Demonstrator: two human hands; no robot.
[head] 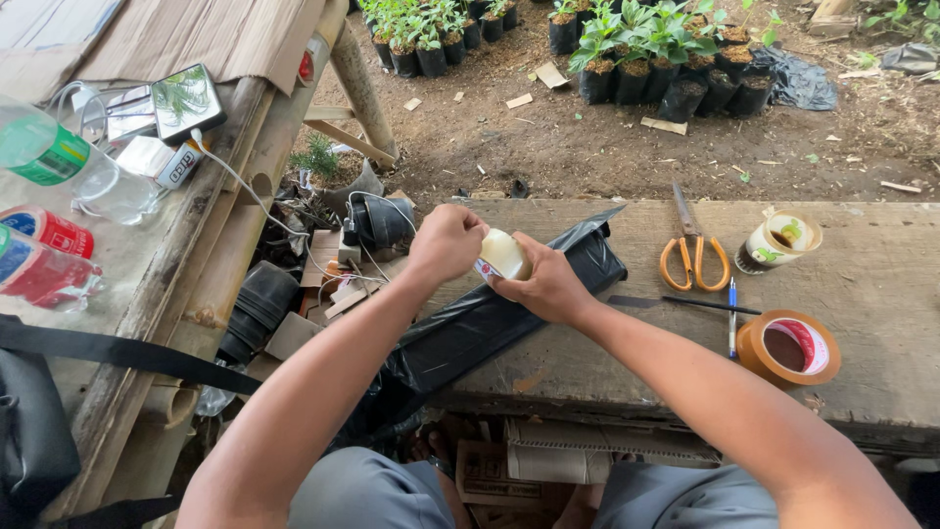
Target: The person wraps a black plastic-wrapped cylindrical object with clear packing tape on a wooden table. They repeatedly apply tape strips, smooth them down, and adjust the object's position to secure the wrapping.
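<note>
View from above of a seated person's lap, grey shorts at the bottom edge, both bare forearms reaching fwd over a worn wooden bench (881, 264). Left hand (446, 243) and right hand (548, 286) meet at centre frame, both closed round a small pale, rounded object (503, 253), maybe a roll of tape or a small jar; fingers hide most of it, so hard to tell. Left hand grips it from the left side, fingers curled tight; right hand cups it from below and the right. The object sits just above a long black plastic bag (490, 323) lying diagonally across the bench's left end.

To the right on the bench: a roll of brown packing tape (789, 349), a blue pen (731, 313) just beside it, orange-handled scissors (693, 253) farther back, and a small printed cup (779, 241) near the scissors.

Left of frame: a bamboo table w/ a phone (188, 101) on a white cable and a clear plastic bottle (69, 167).

Far ground: bare soil and rows of seedlings in black grow bags (666, 59).
</note>
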